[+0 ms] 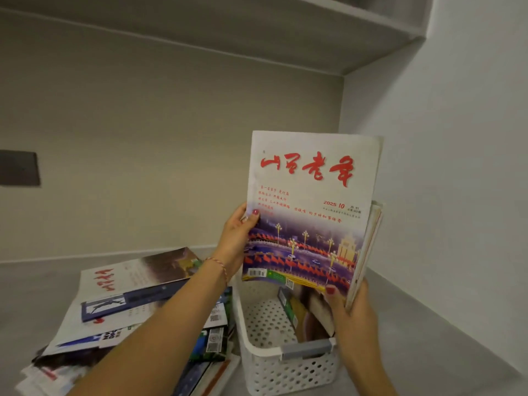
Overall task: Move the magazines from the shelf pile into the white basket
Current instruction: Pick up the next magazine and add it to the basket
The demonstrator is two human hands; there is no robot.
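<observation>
Two hands hold one magazine upright above the white basket, which stands on the grey shelf near its right rear corner, just beside the loose pile of magazines on the left. The left hand pinches the magazine's left edge, thumb on the cover and fingers hidden behind. The right hand grips the lower right corner, thumb pressed on the front; it seems to clasp a second, thinner magazine behind the first, though how many sheets it holds cannot be told.

What could go wrong, as I judge it: the thin paper could bow or slip as it goes down, since each hand holds only an edge. Its bottom edge could catch on the basket's rim or on the magazines already standing at the basket's right side and buckle. The copy behind could slide loose and drop outside, toward the right wall.

The magazine's long axis runs near vertical, tilted slightly, with the red title at the top and the cover facing the person; the bottom edge points down into the basket.
</observation>
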